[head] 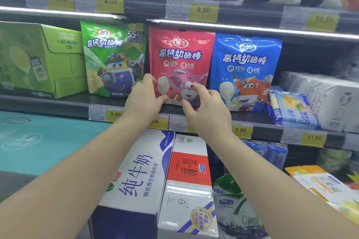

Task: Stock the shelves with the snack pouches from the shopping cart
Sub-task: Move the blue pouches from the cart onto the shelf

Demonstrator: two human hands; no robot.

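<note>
Store aisle, dark metal shelf (58, 106) running at chest height, yellow price tags (240, 130) reading 9.90 lining its front lip. Glossy red snack pouch (180, 54) is standing upright on this shelf, between a green pouch (112, 58) and a blue pouch (245, 64), all 3 flat, crinkly foil with cartoon prints. Left hand (144, 101) is pinching the red pouch's lower left edge; right hand (206, 110) is gripping its bottom right, index finger lying on the front. Hands are covering the pouch's base. Matte green carton (38, 60) is sitting far left. Boxy white milk carton (139, 170) below, cut off by the frame. Top-shelf goods are blurring.
</note>
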